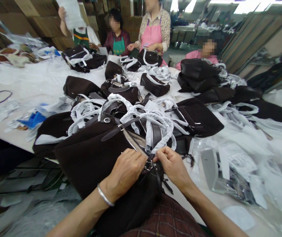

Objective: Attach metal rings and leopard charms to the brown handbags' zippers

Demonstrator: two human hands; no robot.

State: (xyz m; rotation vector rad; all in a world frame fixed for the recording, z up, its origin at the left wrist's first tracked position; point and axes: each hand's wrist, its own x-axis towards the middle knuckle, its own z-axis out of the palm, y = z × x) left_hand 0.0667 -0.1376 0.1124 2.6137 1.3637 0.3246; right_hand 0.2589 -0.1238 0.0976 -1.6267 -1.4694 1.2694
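A large dark brown handbag (89, 154) leans over the near table edge against my body, its zipped top partly open on a beige lining. My left hand (128, 168), with a silver bangle at the wrist, is closed at the bag's top edge by a metal ring (148, 164). Fingers of my right hand (172, 161) pinch at the base of a handle (164, 135) wrapped in white paper, just right of that ring. What exactly lies between the fingertips of each hand is hidden. A dark strap (157, 177) hangs below the ring.
More dark bags with white-wrapped handles crowd the table, such as a flat bag (200, 118) at right and a stacked pile (197, 72) behind. Clear plastic bags (242, 174) lie at right, blue wrapping (33, 119) at left. Several people stand or sit across the table.
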